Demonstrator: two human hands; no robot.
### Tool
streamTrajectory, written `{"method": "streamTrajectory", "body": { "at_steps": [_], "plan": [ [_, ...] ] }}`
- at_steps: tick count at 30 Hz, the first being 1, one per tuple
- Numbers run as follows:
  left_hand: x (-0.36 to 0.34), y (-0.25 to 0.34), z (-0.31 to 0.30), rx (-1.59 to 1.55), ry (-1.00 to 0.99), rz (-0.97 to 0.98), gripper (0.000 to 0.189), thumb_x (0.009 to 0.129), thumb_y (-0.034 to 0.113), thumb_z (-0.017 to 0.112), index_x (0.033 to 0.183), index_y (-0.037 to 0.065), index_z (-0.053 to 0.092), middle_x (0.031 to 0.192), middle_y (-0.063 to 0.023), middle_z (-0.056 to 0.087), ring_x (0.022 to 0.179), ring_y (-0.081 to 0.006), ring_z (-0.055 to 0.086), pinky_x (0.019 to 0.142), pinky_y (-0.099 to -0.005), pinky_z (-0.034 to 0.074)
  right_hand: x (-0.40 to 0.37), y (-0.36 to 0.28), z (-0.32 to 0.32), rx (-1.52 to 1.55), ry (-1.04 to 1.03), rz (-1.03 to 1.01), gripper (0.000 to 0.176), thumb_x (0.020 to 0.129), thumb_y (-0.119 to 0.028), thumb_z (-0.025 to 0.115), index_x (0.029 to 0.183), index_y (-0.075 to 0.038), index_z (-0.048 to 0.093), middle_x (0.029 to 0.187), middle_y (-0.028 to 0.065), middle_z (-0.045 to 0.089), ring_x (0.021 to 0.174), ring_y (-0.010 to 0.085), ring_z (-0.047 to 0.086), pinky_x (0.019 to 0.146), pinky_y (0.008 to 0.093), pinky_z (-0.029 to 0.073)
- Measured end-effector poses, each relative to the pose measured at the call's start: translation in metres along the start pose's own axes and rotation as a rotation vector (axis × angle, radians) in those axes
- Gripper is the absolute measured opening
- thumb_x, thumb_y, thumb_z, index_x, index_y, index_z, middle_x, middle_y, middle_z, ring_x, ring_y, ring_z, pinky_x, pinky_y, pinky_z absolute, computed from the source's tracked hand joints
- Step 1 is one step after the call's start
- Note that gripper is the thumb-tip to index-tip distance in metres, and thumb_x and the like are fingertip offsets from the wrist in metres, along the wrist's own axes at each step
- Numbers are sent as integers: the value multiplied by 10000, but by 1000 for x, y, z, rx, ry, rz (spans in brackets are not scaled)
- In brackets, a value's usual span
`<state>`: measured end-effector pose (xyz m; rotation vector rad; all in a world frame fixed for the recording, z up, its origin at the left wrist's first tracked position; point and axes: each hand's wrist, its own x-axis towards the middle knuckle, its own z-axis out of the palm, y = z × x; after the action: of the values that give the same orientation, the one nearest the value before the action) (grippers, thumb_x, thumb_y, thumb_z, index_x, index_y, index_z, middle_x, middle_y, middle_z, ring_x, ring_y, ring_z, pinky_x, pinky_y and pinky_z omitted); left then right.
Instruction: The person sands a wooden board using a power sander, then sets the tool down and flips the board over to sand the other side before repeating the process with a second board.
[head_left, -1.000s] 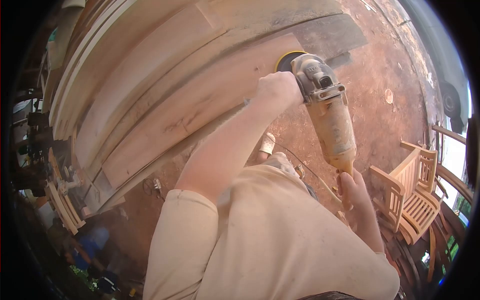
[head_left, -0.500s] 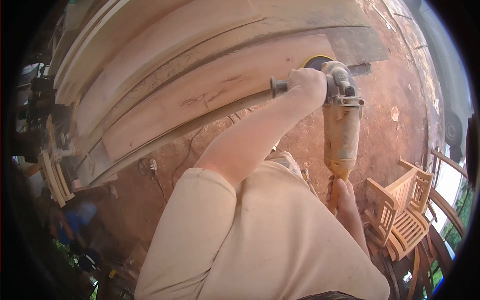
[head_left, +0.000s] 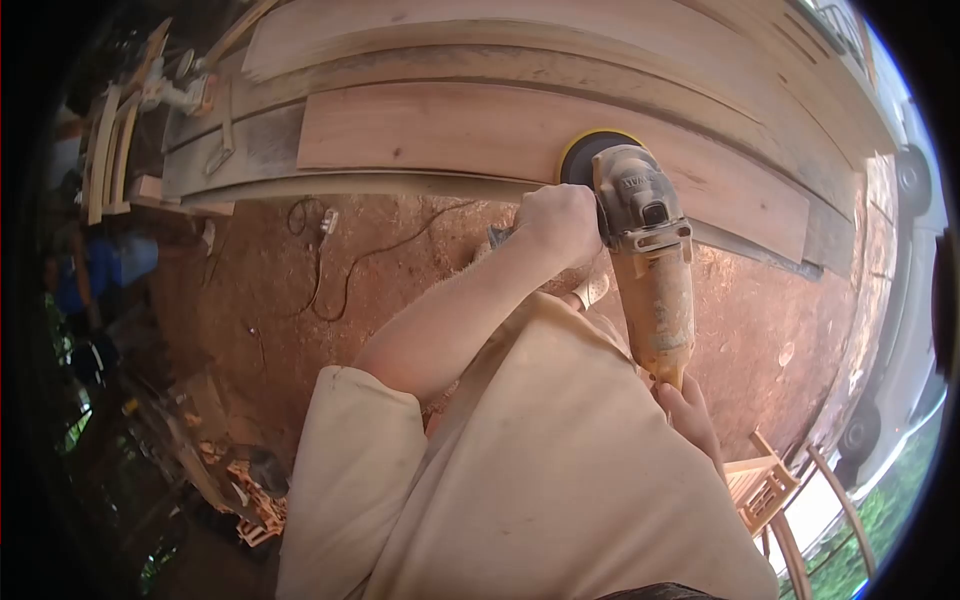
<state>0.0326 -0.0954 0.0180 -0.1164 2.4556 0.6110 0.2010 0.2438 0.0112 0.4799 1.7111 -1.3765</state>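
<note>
A dusty yellow angle sander (head_left: 650,270) rests its round pad (head_left: 590,152) on a long pale wooden plank (head_left: 470,135). My left hand (head_left: 555,225) grips the side handle beside the sander's head. My right hand (head_left: 685,410) holds the rear end of the sander's body, close to my beige shirt. The pad sits near the middle of the plank, toward its near edge. More planks (head_left: 560,40) lie stacked behind it.
A black power cord (head_left: 345,275) trails over the reddish dirt ground (head_left: 270,330). Wooden chair parts (head_left: 110,150) stand at the far left. A slatted wooden chair (head_left: 765,490) is at the lower right. A vehicle (head_left: 915,180) is parked at the right edge.
The view has swung left along the plank. The sander's pad has moved from the plank's right end to about its middle. Both hands keep their grip.
</note>
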Motion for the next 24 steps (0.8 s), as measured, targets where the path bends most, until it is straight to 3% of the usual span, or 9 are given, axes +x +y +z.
{"method": "streamTrajectory", "body": {
  "at_steps": [7, 10, 14, 21, 24],
  "plan": [
    [-32, -108, -21, -133, 167, -207, 267, 848, 224, 751, 1033, 35, 790, 1055, -223, 780, 1062, -373, 760, 925, -463, 608, 53, -44, 43, 0, -276, -117, 484, 1036, -435, 632, 1241, 2, 601, 928, 33, 637, 826, 133, 603, 758, 311, 519],
    [-41, -149, -27, -148, 308, -275, 300, 896, 283, 698, 1017, 25, 792, 1035, -250, 762, 1037, -430, 736, 935, -496, 590, 68, -74, 69, -128, -344, -73, 447, 1070, -435, 581, 1225, -16, 603, 914, 33, 624, 804, 129, 597, 735, 306, 523],
    [-48, -192, -49, -117, 258, -378, 356, 906, 288, 714, 1103, -2, 775, 1161, -263, 748, 1127, -398, 729, 976, -475, 587, 86, -111, 112, -217, -347, -104, 424, 1089, -431, 547, 1212, -30, 606, 894, 27, 606, 783, 117, 587, 704, 297, 520],
    [-58, -269, -84, -99, 334, -466, 352, 908, 272, 696, 1127, 7, 771, 1174, -242, 748, 1158, -410, 707, 974, -476, 579, 106, -176, 195, -449, -376, -116, 509, 1077, -496, 538, 1218, -13, 616, 858, 9, 565, 751, 109, 554, 678, 303, 508],
    [-44, -325, -78, 78, 355, -417, 260, 914, 186, 633, 1091, 35, 749, 1099, -247, 737, 1072, -417, 705, 875, -509, 574, 120, -188, 219, -526, -430, -173, 569, 1065, -539, 535, 1228, -4, 636, 850, 3, 544, 726, 103, 532, 668, 311, 496]
  ]
}}
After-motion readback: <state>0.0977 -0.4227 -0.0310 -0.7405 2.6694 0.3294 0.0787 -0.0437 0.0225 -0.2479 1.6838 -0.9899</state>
